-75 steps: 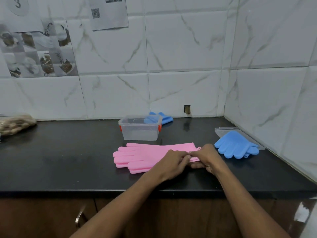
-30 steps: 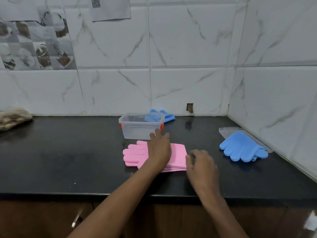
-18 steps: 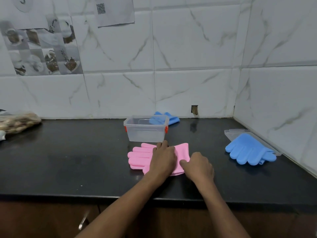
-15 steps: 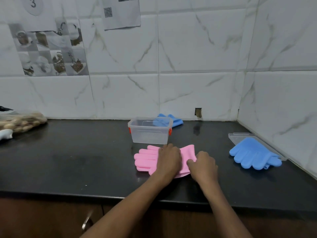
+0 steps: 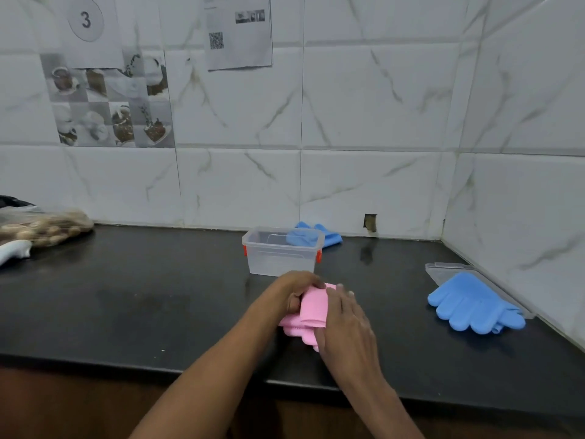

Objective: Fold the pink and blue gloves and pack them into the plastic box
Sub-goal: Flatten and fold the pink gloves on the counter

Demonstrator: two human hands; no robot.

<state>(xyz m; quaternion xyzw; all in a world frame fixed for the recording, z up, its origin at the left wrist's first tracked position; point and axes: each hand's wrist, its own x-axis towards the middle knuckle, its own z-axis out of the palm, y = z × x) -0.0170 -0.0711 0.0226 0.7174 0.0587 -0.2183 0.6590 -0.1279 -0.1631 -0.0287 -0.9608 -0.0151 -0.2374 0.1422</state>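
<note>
The pink gloves are folded into a small bundle on the black counter, just in front of the clear plastic box. My left hand grips the bundle's left side with curled fingers. My right hand lies flat against its right side, covering part of it. The box has red clips and stands open. One blue glove lies flat at the right, partly on the clear lid. Another blue glove lies behind the box by the wall.
The black counter meets tiled walls at the back and right, forming a corner. A clear bag of brownish items and a white object lie at the far left. The counter's front edge runs under my forearms.
The pink gloves went from stretched out flat to folded in half, then into a compact bundle. My left hand moved from pressing on top to gripping the side; my right hand closed in.
</note>
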